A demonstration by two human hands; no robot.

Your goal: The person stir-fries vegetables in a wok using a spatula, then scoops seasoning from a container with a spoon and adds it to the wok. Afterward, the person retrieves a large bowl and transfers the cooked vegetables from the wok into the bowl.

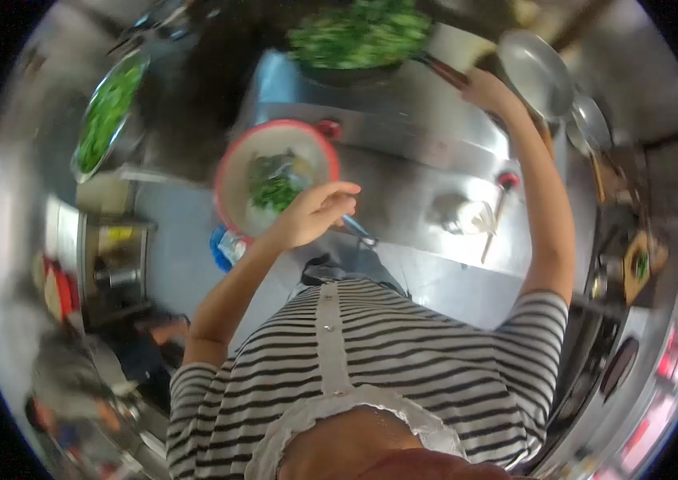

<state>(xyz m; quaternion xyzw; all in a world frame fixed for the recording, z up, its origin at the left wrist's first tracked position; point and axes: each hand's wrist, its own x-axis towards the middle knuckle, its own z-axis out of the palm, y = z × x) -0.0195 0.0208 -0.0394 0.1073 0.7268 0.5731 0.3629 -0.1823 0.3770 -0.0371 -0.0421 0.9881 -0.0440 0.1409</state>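
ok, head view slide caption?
Right hand grips handle of pan of greens; left hand holds utensil at red-rimmed bowl.

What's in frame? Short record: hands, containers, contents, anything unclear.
left hand: holds utensil by its handle, at the bowl's near edge
right hand: grips pan handle
pan: heaped with greens
bowl: red rim, some greens inside
far left: metal dish, also holding greens
unclear: utensil's head, blurred

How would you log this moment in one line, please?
left hand: gripping metal-handled utensil over white red-rimmed bowl | right hand: gripping dark-handled pan of green vegetables
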